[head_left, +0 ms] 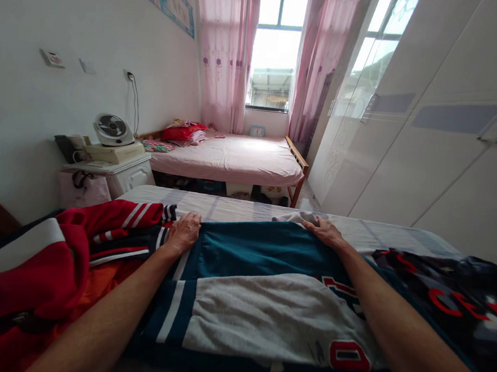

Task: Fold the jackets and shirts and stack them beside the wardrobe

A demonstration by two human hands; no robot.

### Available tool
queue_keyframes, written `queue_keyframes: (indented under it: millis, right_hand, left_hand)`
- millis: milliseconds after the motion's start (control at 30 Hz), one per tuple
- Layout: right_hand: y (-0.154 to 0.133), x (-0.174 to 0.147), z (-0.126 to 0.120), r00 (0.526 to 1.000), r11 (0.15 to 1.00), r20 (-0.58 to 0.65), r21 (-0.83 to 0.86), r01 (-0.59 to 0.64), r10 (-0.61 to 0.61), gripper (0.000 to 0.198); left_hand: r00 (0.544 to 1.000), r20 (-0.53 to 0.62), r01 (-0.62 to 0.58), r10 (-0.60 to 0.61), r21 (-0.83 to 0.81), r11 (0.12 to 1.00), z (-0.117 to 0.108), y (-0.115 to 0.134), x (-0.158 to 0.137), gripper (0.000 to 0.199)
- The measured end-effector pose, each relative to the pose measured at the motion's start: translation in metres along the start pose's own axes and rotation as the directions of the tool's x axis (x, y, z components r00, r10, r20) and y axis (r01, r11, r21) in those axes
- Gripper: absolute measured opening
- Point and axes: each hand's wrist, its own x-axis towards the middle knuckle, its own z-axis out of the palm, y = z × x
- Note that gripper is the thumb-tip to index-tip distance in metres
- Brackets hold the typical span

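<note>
A teal and grey sweatshirt (257, 311) with white stripes and red-and-navy letters lies spread on the bed in front of me. My left hand (184, 231) is closed on its far left corner, the fingers curled over the cloth. At the far right edge my right hand (326, 231) grips the teal fabric, its fingertips near a bunched grey piece of cloth (298, 216). Beside my left arm lies a red jacket (70, 274) with white and navy stripes. A dark garment with red letters (445, 295) lies to the right of my right arm.
The near bed (237, 208) has a pale checked sheet. Beyond it stands a second bed (242, 159) with pink bedding below the window. On the left, a fan (113, 129) sits on a white cabinet (131, 179). A white wardrobe (433, 158) lines the right side.
</note>
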Motion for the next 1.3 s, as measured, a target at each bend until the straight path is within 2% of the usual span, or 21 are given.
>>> queue_keyframes:
  millis: [133,267,367,467,567,633,700,767,833,900,1033,1133,1200,1233,1300]
  right_hand:
    - [-0.006,0.007,0.005,0.999,0.999,0.017,0.009,0.031,-0.031,0.035]
    - [-0.013,0.007,-0.002,1.000,0.998,0.002,0.066,0.019,-0.019,0.014]
    - [-0.017,-0.003,-0.018,0.996,0.991,-0.088,0.133,0.031,-0.019,0.020]
    - [-0.015,-0.024,-0.043,0.976,0.978,-0.215,0.192,0.088,-0.046,0.032]
    - [-0.002,-0.060,-0.067,0.924,0.943,-0.366,0.258,0.210,-0.106,0.031]
    - [0.009,-0.092,-0.075,0.892,0.927,-0.424,0.251,0.280,-0.155,0.026]
    - [0.018,-0.125,-0.072,0.892,0.923,-0.394,0.208,0.322,-0.223,0.017]
    - [0.026,-0.154,-0.061,0.910,0.920,-0.299,0.177,0.350,-0.288,0.011]
    - [0.031,-0.176,-0.047,0.927,0.925,-0.190,0.143,0.352,-0.323,0.014]
    - [0.032,-0.188,-0.037,0.936,0.935,-0.131,0.103,0.340,-0.326,0.019]
    - [0.030,-0.196,-0.036,0.950,0.955,-0.141,0.061,0.290,-0.279,0.025]
    - [0.029,-0.201,-0.049,0.954,0.952,0.063,0.110,0.287,-0.294,0.035]
    - [0.028,-0.201,-0.061,0.944,0.958,0.195,0.156,0.239,-0.267,0.042]
    - [0.026,-0.199,-0.067,0.950,0.965,0.208,0.166,0.202,-0.234,0.043]
    - [0.019,-0.190,-0.078,0.978,0.979,0.130,0.144,0.145,-0.164,0.042]
  left_hand:
    - [0.998,0.028,-0.054,0.055,-0.047,0.997,0.003,0.000,0.003,0.033]
    - [0.982,0.090,-0.157,0.163,-0.076,0.985,-0.008,-0.003,0.006,0.039]
    - [0.976,0.071,-0.200,0.204,-0.061,0.978,-0.022,0.000,0.003,0.028]
    - [0.973,-0.025,-0.230,0.229,-0.026,0.973,-0.041,0.006,-0.012,0.023]
    - [0.957,-0.146,-0.248,0.249,0.027,0.968,-0.056,0.011,-0.040,0.024]
    - [0.942,-0.196,-0.263,0.271,0.064,0.963,-0.060,0.013,-0.061,0.023]
    - [0.930,-0.197,-0.298,0.311,0.092,0.950,-0.056,0.013,-0.081,0.024]
    - [0.922,-0.158,-0.339,0.353,0.107,0.935,-0.050,0.013,-0.095,0.027]
    - [0.921,-0.122,-0.357,0.370,0.117,0.927,-0.044,0.014,-0.101,0.028]
    - [0.926,-0.119,-0.343,0.358,0.130,0.930,-0.042,0.016,-0.102,0.028]
    - [0.939,-0.106,-0.312,0.328,0.143,0.939,-0.044,0.014,-0.100,0.028]
    - [0.954,-0.030,-0.293,0.299,0.129,0.947,-0.048,0.010,-0.104,0.027]
    - [0.963,-0.023,-0.264,0.269,0.128,0.956,-0.052,0.012,-0.110,0.027]
    - [0.965,-0.037,-0.253,0.259,0.127,0.959,-0.055,0.015,-0.113,0.028]
    - [0.962,-0.069,-0.255,0.264,0.113,0.960,-0.060,0.028,-0.119,0.032]
